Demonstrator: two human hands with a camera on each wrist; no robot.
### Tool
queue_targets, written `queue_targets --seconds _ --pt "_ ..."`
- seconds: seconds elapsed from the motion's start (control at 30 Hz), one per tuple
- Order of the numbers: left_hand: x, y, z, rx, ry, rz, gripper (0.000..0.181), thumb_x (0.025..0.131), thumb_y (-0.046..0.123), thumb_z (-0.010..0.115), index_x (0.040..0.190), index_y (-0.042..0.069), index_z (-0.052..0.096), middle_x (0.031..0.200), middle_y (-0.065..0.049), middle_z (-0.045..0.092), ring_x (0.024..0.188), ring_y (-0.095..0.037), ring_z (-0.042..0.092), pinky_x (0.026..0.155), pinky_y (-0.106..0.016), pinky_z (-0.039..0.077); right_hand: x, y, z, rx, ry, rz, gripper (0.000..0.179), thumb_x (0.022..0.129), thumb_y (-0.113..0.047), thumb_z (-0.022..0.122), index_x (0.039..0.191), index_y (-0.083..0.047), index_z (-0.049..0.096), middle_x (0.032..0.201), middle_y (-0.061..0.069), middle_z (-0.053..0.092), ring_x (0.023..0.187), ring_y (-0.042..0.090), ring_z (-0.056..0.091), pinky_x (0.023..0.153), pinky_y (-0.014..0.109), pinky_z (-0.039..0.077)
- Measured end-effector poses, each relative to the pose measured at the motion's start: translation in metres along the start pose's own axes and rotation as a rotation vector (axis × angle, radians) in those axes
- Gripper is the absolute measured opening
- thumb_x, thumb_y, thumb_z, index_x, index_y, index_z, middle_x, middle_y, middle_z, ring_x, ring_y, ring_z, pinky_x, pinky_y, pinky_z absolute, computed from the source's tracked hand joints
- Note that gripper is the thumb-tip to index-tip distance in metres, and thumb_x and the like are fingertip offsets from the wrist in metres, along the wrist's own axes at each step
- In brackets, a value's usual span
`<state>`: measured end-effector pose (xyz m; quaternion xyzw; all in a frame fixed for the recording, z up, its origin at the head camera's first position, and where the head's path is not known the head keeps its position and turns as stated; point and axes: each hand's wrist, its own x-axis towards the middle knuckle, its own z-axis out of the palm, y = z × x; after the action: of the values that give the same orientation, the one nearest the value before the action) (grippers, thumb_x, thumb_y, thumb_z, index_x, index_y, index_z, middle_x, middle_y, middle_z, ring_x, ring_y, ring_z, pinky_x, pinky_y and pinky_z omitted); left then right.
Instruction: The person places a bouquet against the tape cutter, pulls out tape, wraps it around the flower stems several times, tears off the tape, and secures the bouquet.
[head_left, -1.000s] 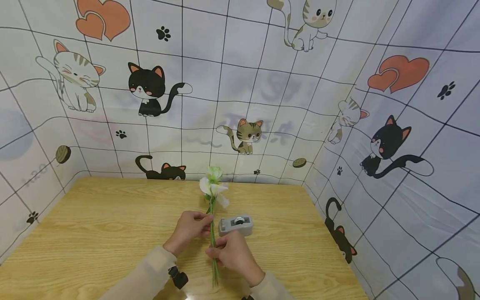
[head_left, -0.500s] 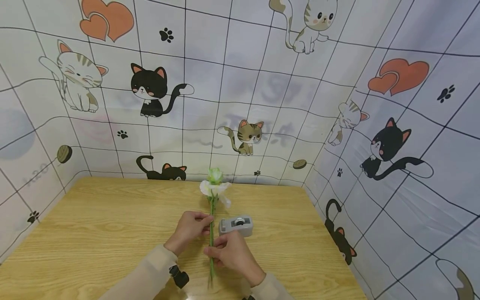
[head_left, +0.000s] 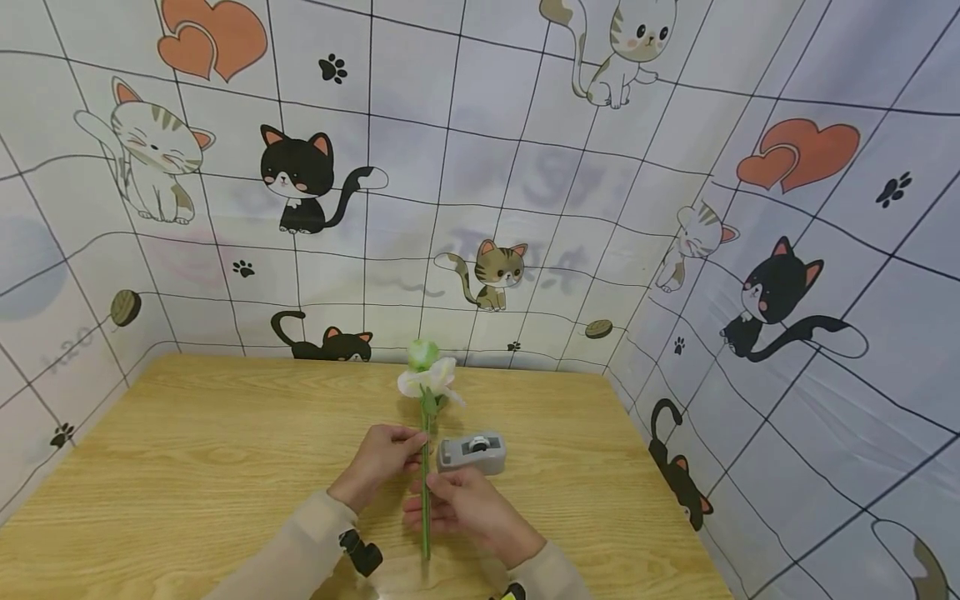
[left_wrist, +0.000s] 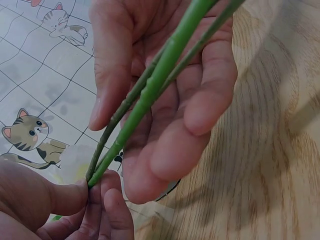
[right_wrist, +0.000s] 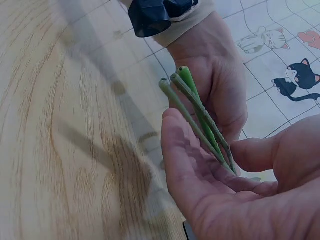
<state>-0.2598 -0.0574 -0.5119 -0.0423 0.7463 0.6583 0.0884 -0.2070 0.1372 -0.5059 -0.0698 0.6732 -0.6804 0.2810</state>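
Observation:
A small bunch of flowers, one a white bloom [head_left: 429, 380] and one a pale green bloom [head_left: 423, 354], points away from me over the table. My left hand [head_left: 381, 463] pinches its green stems [left_wrist: 150, 92] between thumb and fingers, below the blooms. Lower down, my right hand [head_left: 483, 512] lies behind the stems with its fingers loosely extended and thumb lifted apart, as the left wrist view shows. In the right wrist view three cut stem ends [right_wrist: 183, 79] fan slightly apart above the right fingers [right_wrist: 182, 160].
A grey tape dispenser [head_left: 491, 457] stands on the wooden table [head_left: 225, 433], just beyond my right hand. Behind and to the right hangs a cat-print cloth [head_left: 420, 167] along the table's edges. A dark camera [head_left: 362, 553] is strapped to my left wrist.
My right fingers have loosened from the stems and spread behind them, the thumb moving up and right. The blooms have turned, and the stems now stand closer to straight. My left hand keeps its pinch.

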Motion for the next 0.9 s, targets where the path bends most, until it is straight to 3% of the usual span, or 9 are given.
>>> queue_targets --seconds 0.17,0.53,0.9 --pt "-0.0006 -0.0012 -0.0001 -0.026 -0.007 0.003 0.026 0.118 0.013 0.07 0.125 -0.009 0.081 0.108 -0.017 0.086 0.088 -0.013 0.077 0.087 -0.036 0.072 0.0019 0.002 0.0005 0.05 -0.029 0.009 0.043 0.126 -0.018 0.053 0.139 0.018 0.072 0.127 0.029 0.085 0.113 0.024 0.088 0.108 0.045 0.071" --pt "-0.0034 -0.0011 0.0015 -0.052 -0.007 0.001 0.025 0.118 0.01 0.07 0.128 -0.011 0.08 0.109 -0.018 0.087 0.089 -0.013 0.076 0.084 -0.032 0.071 0.0022 0.0051 -0.0001 0.043 -0.021 0.006 0.038 0.122 -0.016 0.062 0.141 0.014 0.074 0.117 0.01 0.089 0.1 0.01 0.086 0.097 0.032 0.073" --pt "-0.0032 -0.0025 0.0017 -0.042 -0.017 0.008 0.026 0.118 0.011 0.069 0.127 -0.011 0.079 0.105 -0.016 0.083 0.091 -0.017 0.076 0.082 -0.031 0.07 -0.0014 0.0042 -0.0036 -0.114 0.063 -0.024 0.032 0.119 -0.017 0.069 0.132 0.009 0.082 0.11 0.012 0.09 0.098 0.016 0.088 0.089 0.032 0.074"
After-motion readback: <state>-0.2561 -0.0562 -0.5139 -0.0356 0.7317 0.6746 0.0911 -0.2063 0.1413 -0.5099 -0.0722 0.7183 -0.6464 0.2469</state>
